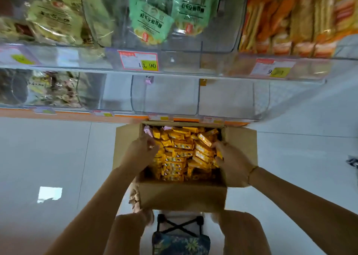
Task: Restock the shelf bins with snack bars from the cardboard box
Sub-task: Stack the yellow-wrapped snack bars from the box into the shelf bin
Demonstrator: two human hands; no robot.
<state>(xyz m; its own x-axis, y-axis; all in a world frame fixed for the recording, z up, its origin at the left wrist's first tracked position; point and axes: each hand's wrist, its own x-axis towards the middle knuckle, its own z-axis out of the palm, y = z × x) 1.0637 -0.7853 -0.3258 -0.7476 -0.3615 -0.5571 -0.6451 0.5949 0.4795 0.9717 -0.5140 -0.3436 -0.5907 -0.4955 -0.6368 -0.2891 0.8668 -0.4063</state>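
An open cardboard box (182, 196) stands on the floor below the shelf, filled with several yellow-wrapped snack bars (178, 158) and a few pink ones at its far left corner. My left hand (140, 154) reaches into the left side of the box, fingers curled among the bars. My right hand (230, 158) is at the right side, its fingers curled round a bunch of yellow bars. Above the box, the low clear shelf bins (164, 94) look almost bare, with one pink bar and one yellow bar showing at the back.
The upper shelf holds bins of green snack packs (151, 22) and orange packs (290, 22), with price tags (138, 60) on the rail. At the lower left sits a bin of mixed sweets (48, 88). A folding stool (180, 235) is between my knees. White tiled floor surrounds the box.
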